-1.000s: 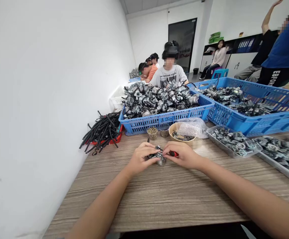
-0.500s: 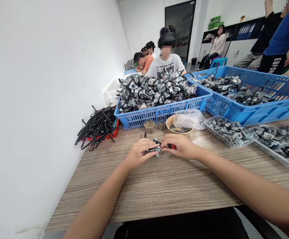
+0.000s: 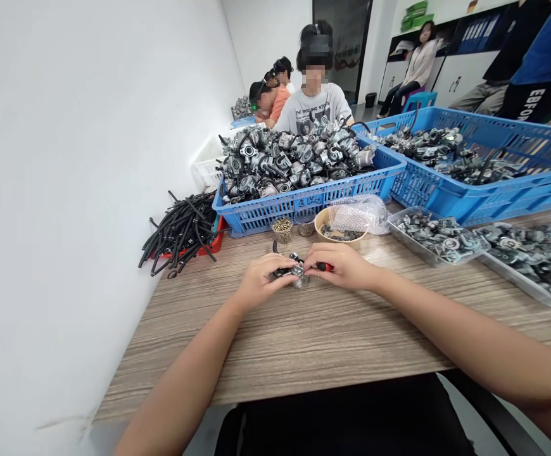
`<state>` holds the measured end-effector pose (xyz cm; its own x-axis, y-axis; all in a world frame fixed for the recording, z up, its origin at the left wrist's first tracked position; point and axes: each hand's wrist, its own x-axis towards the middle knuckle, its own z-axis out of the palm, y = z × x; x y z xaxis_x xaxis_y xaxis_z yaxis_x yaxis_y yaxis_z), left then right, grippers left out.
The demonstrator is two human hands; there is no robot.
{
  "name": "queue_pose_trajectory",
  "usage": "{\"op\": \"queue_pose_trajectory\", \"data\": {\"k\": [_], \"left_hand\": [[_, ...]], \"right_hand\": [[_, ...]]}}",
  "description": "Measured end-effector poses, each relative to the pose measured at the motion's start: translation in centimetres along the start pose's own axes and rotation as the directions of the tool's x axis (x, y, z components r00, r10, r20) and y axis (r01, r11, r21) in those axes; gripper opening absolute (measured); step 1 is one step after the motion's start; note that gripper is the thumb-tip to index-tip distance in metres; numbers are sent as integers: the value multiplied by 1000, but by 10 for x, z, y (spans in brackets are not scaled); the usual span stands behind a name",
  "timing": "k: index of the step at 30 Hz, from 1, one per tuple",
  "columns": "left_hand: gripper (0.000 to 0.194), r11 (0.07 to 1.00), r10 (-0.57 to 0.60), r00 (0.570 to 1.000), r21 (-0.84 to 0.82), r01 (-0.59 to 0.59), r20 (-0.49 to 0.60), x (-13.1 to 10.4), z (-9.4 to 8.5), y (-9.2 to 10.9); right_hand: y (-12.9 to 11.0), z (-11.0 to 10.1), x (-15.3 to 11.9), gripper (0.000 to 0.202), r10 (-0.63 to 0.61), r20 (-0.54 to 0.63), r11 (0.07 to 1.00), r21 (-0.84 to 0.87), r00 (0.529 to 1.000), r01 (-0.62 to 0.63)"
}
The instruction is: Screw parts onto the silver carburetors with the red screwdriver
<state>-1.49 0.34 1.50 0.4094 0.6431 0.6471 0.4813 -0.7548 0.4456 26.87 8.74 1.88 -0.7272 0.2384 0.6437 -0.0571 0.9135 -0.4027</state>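
Observation:
Pinched in my left hand is a small silver metal carburetor, low over the wooden table. A short black hose sticks up just beyond my left fingers. My right hand is closed round a screwdriver with a red and black handle; its shaft and tip are hidden. The right fingertips meet the carburetor's right side, and whether they also pinch a small part cannot be made out.
Beyond my hands stand a blue crate heaped with carburetors, a cup of brass screws, and a round tub under bubble wrap. Black hoses fill a red tray at left. Clear trays of metal parts lie right. A person sits opposite.
The camera view has tilted slightly, so the scene sits higher in the picture. My hands keep the same hold on the carburetor and the screwdriver.

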Motion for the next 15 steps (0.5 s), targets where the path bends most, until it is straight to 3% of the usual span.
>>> {"op": "queue_pose_trajectory", "data": {"k": [15], "left_hand": [[28, 997, 71, 997, -33, -71, -6, 5, 2, 1]], "right_hand": [[6, -2, -3, 12, -91, 6, 988, -126, 996, 91]]}}
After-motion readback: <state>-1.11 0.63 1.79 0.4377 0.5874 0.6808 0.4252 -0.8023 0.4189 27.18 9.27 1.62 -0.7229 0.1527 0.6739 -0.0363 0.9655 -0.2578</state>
